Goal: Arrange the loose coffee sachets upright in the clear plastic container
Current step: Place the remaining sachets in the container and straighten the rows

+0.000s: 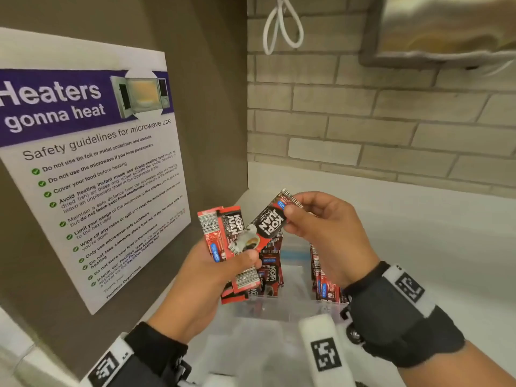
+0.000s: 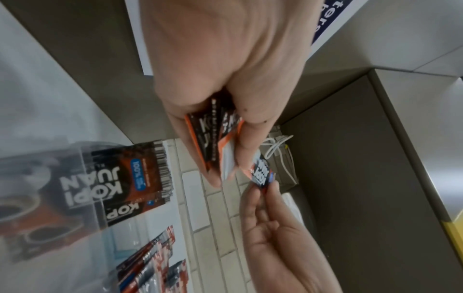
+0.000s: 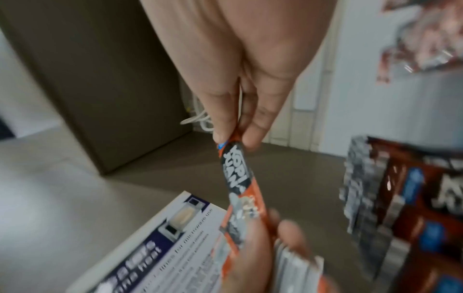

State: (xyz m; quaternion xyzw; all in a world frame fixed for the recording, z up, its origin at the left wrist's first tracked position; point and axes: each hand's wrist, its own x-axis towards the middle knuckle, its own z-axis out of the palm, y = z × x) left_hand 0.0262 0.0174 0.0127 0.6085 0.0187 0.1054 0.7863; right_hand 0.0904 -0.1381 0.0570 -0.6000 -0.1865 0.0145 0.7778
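Over a clear plastic container on a white counter, a person's left hand grips a small stack of sachets, thumb pressed across them. The right hand pinches the upper end of a single sachet between thumb and forefinger. The left wrist view alone shows more sachets standing inside the container's wall. The head view alone shows, beyond, a microwave safety poster and a brick wall.
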